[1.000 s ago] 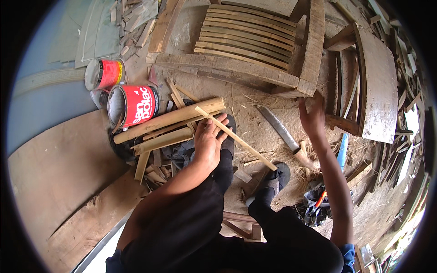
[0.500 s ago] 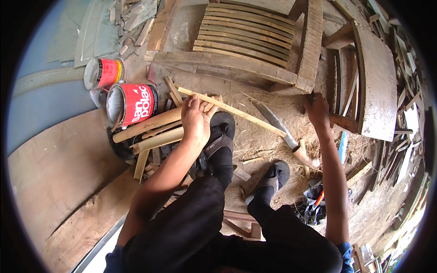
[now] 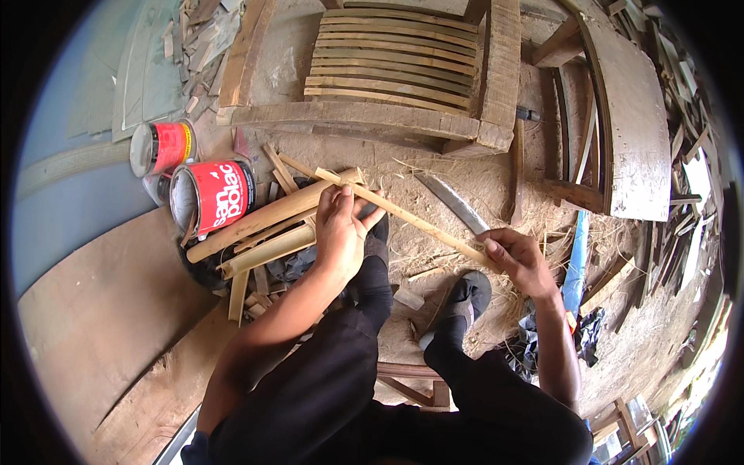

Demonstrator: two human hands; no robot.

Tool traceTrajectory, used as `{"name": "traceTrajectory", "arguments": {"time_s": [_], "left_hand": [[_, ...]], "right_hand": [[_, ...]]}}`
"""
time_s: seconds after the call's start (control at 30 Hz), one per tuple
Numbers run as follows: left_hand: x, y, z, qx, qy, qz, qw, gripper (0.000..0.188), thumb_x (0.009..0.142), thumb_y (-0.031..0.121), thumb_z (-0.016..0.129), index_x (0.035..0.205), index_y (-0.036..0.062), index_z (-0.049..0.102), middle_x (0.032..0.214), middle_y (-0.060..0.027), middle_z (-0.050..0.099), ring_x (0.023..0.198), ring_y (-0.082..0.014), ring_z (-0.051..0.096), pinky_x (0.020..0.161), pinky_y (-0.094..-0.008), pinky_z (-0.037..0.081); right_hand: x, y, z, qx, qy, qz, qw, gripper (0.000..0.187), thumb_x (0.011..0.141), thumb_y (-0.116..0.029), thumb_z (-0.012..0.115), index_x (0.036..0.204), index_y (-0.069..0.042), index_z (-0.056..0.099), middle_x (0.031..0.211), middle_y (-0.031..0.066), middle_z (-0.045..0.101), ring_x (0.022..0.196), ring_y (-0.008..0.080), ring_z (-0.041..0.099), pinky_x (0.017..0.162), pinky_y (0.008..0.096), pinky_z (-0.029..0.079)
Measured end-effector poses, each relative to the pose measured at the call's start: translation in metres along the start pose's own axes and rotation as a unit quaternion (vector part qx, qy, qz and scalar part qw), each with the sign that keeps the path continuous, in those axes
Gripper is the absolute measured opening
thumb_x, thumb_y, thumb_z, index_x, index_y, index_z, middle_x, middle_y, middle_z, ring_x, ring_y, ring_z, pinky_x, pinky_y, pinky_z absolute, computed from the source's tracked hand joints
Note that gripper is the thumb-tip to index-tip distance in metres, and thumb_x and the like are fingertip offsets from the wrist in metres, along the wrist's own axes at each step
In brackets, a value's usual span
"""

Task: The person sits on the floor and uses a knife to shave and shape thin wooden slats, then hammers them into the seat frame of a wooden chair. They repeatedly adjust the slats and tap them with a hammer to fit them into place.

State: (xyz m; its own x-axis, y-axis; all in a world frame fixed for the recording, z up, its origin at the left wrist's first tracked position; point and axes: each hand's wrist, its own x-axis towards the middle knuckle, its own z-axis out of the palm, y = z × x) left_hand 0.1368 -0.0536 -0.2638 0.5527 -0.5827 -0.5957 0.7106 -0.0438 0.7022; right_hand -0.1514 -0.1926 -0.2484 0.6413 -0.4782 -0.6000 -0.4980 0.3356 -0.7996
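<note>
My left hand (image 3: 341, 232) pinches a narrow bamboo strip (image 3: 411, 219) near its upper left end, with the other fingers spread. The strip slants down to the right across the space between my feet. My right hand (image 3: 514, 260) is closed around the handle end of a machete (image 3: 453, 203), beside the strip's lower end; the handle is hidden by the fingers. The grey blade points up and left, away from me. Split bamboo pieces (image 3: 271, 249) and a thicker bamboo length (image 3: 267, 218) lie left of my left hand.
Two red cans (image 3: 222, 194) (image 3: 161, 147) stand at the left. A slatted wooden chair frame (image 3: 364, 114) lies ahead, with a hammer (image 3: 517, 167) by its right corner. A curved wooden panel (image 3: 632, 116) and scrap wood fill the right. Shavings and a blue tube-like piece (image 3: 576, 260) lie nearby.
My right hand has left the hammer by the chair frame and come down toward me onto the machete's handle. My left hand keeps its hold on the bamboo strip.
</note>
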Motion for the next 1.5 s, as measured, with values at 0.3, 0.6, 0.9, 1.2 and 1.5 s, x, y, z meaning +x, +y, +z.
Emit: {"name": "traceTrajectory", "arguments": {"time_s": [0.3,0.6,0.9,1.2,1.5], "left_hand": [[-0.001,0.003,-0.01,-0.009,-0.011,-0.024,1.0,0.018,0.109,0.017,0.051,0.12,0.0027,0.053,0.118,-0.0106,0.061,0.123,-0.0323,0.061,0.111,-0.0582,0.048],[0.037,0.09,0.038,0.003,0.002,0.134,0.991,0.086,0.098,0.069,0.052,0.139,-0.0058,0.041,0.133,-0.0214,0.053,0.137,-0.0308,0.044,0.127,-0.0486,0.018],[0.04,0.11,0.077,-0.237,-0.004,0.007,0.972,0.031,0.097,0.035,0.066,0.089,0.0081,0.053,0.08,-0.0105,0.059,0.081,-0.0258,0.058,0.103,-0.0539,0.051],[-0.022,0.083,0.062,-0.23,-0.067,-0.031,0.97,0.018,0.095,0.022,0.062,0.088,0.0077,0.053,0.082,-0.0073,0.057,0.088,-0.0238,0.058,0.116,-0.0539,0.043],[-0.03,0.048,0.003,-0.222,-0.039,-0.028,0.974,0.075,0.098,0.078,0.036,0.112,0.0097,0.065,0.102,-0.0163,0.071,0.113,-0.0371,0.063,0.106,-0.0586,0.047]], "right_hand": [[-0.033,0.018,0.0,0.059,-0.075,0.013,0.995,0.036,0.103,-0.031,0.066,0.104,0.005,0.071,0.082,0.0033,0.066,0.074,0.0103,0.059,0.07,0.0274,0.049],[-0.064,0.086,-0.049,0.09,0.024,0.087,0.992,0.028,0.101,-0.023,0.069,0.107,0.004,0.075,0.079,0.0005,0.066,0.074,0.0084,0.059,0.067,0.0254,0.045],[-0.105,0.109,-0.087,0.331,0.135,-0.046,0.933,0.032,0.104,-0.029,0.058,0.099,0.001,0.068,0.081,0.0093,0.066,0.076,0.0202,0.063,0.072,0.0335,0.049],[-0.123,0.145,-0.094,0.127,0.213,-0.023,0.968,0.03,0.105,-0.028,0.055,0.095,-0.002,0.063,0.08,0.0068,0.06,0.073,0.0185,0.056,0.071,0.033,0.044],[-0.133,0.137,-0.096,0.365,0.251,-0.039,0.896,0.023,0.108,-0.026,0.051,0.099,-0.005,0.056,0.083,0.0034,0.052,0.074,0.0169,0.051,0.072,0.0334,0.044]]}}
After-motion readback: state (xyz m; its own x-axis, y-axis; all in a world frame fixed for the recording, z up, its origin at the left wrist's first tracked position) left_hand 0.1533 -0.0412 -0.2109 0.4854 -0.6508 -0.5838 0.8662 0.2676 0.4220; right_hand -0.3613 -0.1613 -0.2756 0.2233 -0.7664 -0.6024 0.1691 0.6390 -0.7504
